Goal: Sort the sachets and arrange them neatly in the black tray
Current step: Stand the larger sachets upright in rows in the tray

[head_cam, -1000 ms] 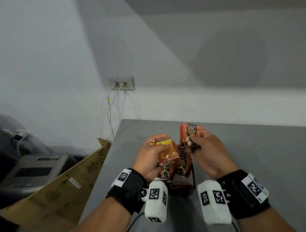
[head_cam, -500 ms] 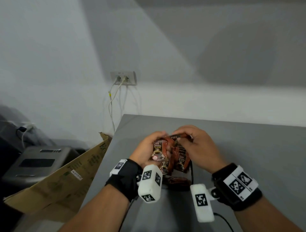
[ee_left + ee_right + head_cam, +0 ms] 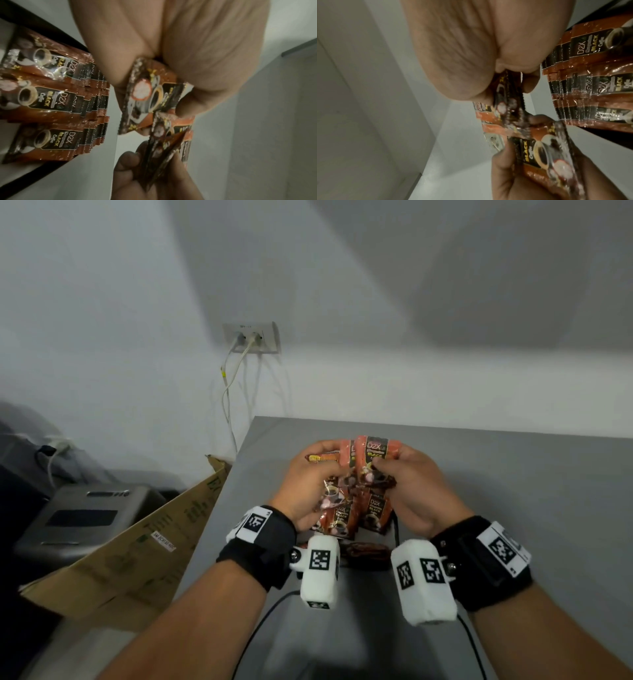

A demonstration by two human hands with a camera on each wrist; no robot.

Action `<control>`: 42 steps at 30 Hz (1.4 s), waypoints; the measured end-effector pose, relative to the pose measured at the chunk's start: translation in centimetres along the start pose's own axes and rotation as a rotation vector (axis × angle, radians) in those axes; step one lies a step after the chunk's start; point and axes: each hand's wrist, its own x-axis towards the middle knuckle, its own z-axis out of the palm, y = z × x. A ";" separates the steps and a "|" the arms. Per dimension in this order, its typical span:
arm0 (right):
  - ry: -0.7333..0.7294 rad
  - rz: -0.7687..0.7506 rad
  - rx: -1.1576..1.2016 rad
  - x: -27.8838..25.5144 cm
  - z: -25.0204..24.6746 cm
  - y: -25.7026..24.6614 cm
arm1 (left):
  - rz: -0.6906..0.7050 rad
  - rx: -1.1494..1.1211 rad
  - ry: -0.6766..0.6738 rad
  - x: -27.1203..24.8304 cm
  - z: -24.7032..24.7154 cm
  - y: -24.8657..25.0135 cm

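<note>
Both hands are raised together over the black tray [image 3: 396, 529], which holds rows of orange-brown "D2X Black Coffee" sachets [image 3: 51, 102] [image 3: 594, 83] [image 3: 373, 511]. My left hand [image 3: 308, 487] grips a small bundle of the same sachets [image 3: 150, 97], one with a yellow edge poking out left. My right hand [image 3: 411, 484] pinches an upright sachet [image 3: 375, 453] by its lower half, touching the left hand's bundle. In the wrist views the held sachets [image 3: 556, 148] overlap between the fingers of both hands. Most of the tray is hidden behind my hands and wrists.
The grey table [image 3: 513, 474] stretches right and toward me. Its left edge drops to a cardboard box [image 3: 144, 542] and a grey machine [image 3: 82, 515]. A wall socket [image 3: 250, 337] with white cables sits behind. Black cables [image 3: 267, 611] run on the table near me.
The right hand's sachet, lowered against the left hand's bundle half a second ago, now stands upright again beside it. Both hands have stayed over the tray.
</note>
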 end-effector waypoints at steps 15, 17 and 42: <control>-0.053 0.082 0.051 -0.7 1.2 2.0 | 0.033 -0.063 0.137 -0.4 0.4 -0.9; -0.017 0.071 0.065 -0.6 1.1 2.0 | -0.025 -0.144 0.094 -0.6 0.4 -0.7; -0.034 -0.054 0.121 -0.5 0.3 -0.3 | -0.397 -0.315 -0.176 -0.7 -1.6 0.1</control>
